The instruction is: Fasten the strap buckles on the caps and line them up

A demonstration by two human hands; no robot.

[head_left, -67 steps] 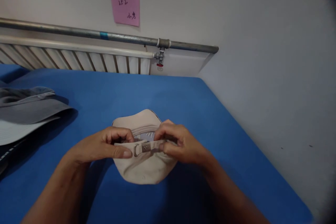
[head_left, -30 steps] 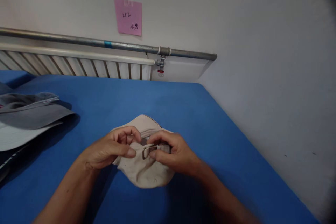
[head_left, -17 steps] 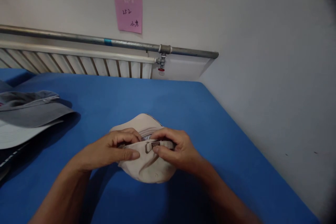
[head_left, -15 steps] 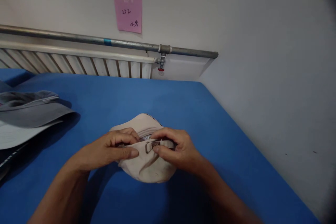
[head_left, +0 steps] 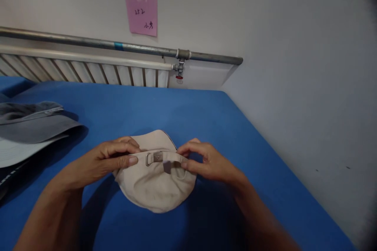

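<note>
Beige cloth cap (head_left: pixel 156 192), centre, crown nearest | left hand (head_left: pixel 113 157) pinching its rear rim, right hand (head_left: pixel 210 161) the right end of its beige strap (head_left: pixel 174 157) – both nearly closed | best kept gently taut, metal buckle (head_left: pixel 147 159) flat | smooth blue bench (head_left: pixel 200 113) beyond

i hold a beige baseball cap (head_left: pixel 160 188) upside down over the blue table (head_left: pixel 176 113), its creased crown (head_left: pixel 150 194) toward me, bill (head_left: pixel 153 140) toward the table's far edge, back strap (head_left: pixel 173 157) bowed, with a metal loop (head_left: pixel 146 160) beside a small grey clasp (head_left: pixel 158 157).
</note>
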